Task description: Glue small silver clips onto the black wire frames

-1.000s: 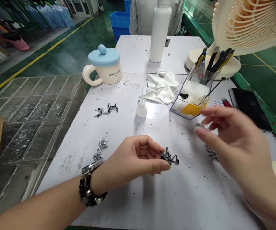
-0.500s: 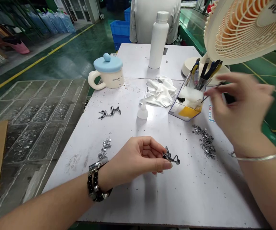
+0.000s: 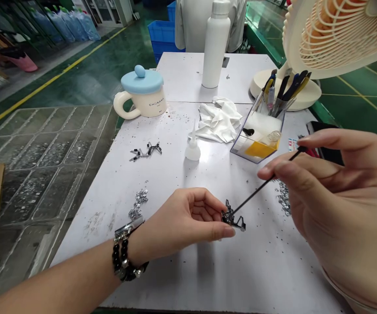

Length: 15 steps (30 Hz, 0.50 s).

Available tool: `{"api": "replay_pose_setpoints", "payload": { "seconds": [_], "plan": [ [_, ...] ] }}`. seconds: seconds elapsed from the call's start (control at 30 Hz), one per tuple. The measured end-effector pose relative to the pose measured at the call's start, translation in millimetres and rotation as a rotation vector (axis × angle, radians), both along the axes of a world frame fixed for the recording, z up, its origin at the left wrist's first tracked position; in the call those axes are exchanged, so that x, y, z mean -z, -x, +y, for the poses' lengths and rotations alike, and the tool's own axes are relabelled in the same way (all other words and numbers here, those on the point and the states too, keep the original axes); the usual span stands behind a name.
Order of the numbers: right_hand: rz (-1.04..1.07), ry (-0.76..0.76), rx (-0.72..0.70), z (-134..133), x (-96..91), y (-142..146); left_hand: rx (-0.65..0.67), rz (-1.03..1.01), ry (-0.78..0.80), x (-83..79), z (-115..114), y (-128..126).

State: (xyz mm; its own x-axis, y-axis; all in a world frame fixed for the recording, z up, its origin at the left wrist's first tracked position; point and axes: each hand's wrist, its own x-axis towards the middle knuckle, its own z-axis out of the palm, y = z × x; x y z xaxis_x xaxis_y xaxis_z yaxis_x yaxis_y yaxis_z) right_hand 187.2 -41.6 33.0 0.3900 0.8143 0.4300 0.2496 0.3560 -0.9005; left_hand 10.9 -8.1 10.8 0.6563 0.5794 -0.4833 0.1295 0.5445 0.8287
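Observation:
Between thumb and fingers, my left hand (image 3: 188, 218) pinches a small dark metal part (image 3: 232, 217) with bent, angular arms, held above the table. My right hand (image 3: 335, 192) grips a thin black screwdriver (image 3: 256, 189), index finger on its rear end. The driver slants down to the left, and its tip meets or nearly meets the metal part. Two similar metal assemblies (image 3: 146, 151) lie on the table at the left. A few small shiny metal pieces (image 3: 138, 204) are heaped near my left wrist. Another pile of metal pieces (image 3: 283, 198) is partly hidden behind my right hand.
Around the white table (image 3: 175, 279) stand a lidded mug (image 3: 145, 98), a white bottle (image 3: 216, 48), a small dropper bottle (image 3: 192, 150), a crumpled cloth (image 3: 219, 120), a clear tool box (image 3: 256, 139) and a fan (image 3: 332, 39). A compartment tray (image 3: 44, 174) is at left. A person (image 3: 195, 26) is beyond.
My right hand has come down and nearer from beside the tool box, bringing the screwdriver to the metal part. My left hand keeps its hold almost in place. The view has shifted slightly.

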Motion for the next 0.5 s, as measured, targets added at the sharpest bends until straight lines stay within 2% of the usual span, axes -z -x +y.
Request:
{"api": "replay_pose_setpoints", "payload": {
  "seconds": [0.27, 0.5],
  "plan": [
    [-0.08, 0.006, 0.002, -1.0, 2.5, -1.2, 0.013, 0.016, 0.008, -0.2, -1.5, 0.8],
    [0.002, -0.033, 0.023, -0.2, -0.6, -1.8, 0.042, -0.009, -0.015, 3.4, -2.5, 1.6]
  ]
}}
